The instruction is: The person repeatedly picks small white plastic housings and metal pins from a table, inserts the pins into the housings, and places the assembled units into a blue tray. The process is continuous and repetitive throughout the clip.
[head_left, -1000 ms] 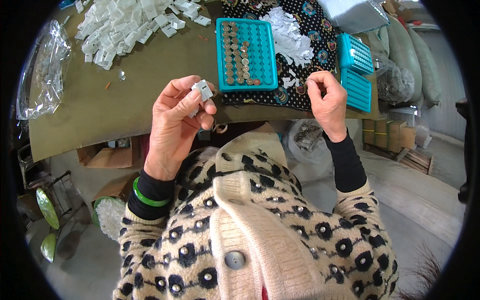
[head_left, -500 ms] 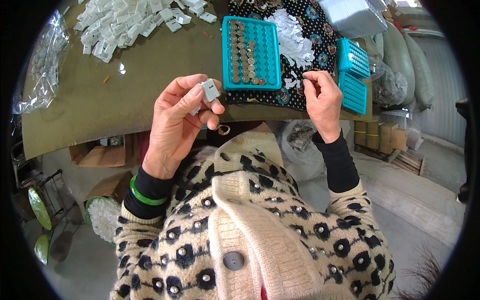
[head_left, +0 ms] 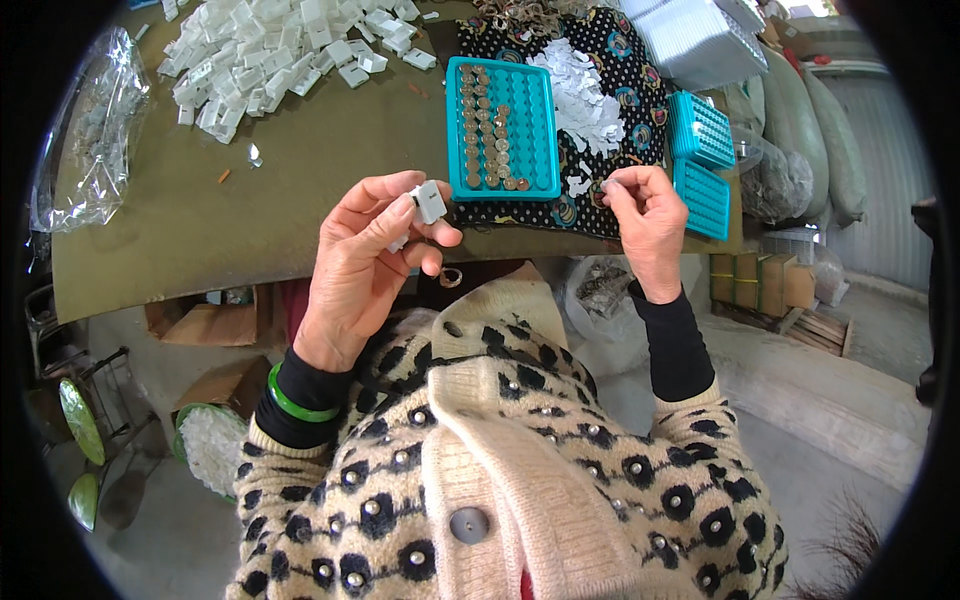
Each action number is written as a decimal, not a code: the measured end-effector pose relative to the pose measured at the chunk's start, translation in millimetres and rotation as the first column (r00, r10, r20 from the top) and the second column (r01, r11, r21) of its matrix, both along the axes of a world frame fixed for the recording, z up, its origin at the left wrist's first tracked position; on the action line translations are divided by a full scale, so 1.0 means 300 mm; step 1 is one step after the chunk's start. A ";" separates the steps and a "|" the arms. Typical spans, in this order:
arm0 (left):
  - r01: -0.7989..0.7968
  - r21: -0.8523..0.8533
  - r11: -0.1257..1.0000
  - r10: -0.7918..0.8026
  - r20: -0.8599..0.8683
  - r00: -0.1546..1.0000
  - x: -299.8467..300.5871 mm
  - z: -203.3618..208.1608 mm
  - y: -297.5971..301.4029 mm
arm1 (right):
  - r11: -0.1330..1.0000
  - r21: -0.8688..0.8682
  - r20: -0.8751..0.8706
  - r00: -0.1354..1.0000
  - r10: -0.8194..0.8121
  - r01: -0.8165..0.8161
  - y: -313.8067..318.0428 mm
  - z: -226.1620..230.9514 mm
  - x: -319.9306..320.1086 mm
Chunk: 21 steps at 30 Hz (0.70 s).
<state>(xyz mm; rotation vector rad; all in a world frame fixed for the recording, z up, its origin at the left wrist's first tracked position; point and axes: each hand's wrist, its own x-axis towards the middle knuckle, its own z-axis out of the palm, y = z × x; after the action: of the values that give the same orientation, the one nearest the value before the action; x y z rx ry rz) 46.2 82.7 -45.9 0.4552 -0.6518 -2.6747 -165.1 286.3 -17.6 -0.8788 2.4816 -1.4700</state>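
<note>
My left hand (head_left: 365,240) holds a small white plastic housing (head_left: 429,202) between thumb and fingertips, tilted, with a dark slot on it. Another white piece (head_left: 398,243) shows lower down among the same fingers. My right hand (head_left: 652,222) hovers at the right of the black patterned cloth (head_left: 640,110), thumb and forefinger pinched together; what lies between them is too small to make out. Next to it are a few small white scraps (head_left: 578,182). Between the hands stands a turquoise dimpled tray (head_left: 540,125), partly filled with rows of round coin-like metallic pieces (head_left: 490,140).
A big heap of white plastic housings (head_left: 270,60) covers the table's far left. White flakes (head_left: 585,95) are piled on the cloth. More turquoise trays (head_left: 705,195) and stacked white trays (head_left: 695,45) stand at right. A clear plastic bag (head_left: 95,135) lies at far left.
The view has shifted a little, so the table sits lower in it. My right hand has drawn slightly nearer to me, beside the scraps. The housing in my left hand has turned slightly.
</note>
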 end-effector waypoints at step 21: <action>0.024 0.062 0.998 -0.026 0.033 0.999 -0.011 0.076 0.008 | 0.826 -0.280 -0.085 0.870 0.485 -0.489 -0.279 0.107 0.225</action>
<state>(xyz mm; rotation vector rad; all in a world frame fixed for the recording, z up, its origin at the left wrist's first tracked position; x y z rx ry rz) 42.9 85.1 -23.2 0.5133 -0.5897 -2.7222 -97.5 202.8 14.5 -1.4445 1.8493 -1.6467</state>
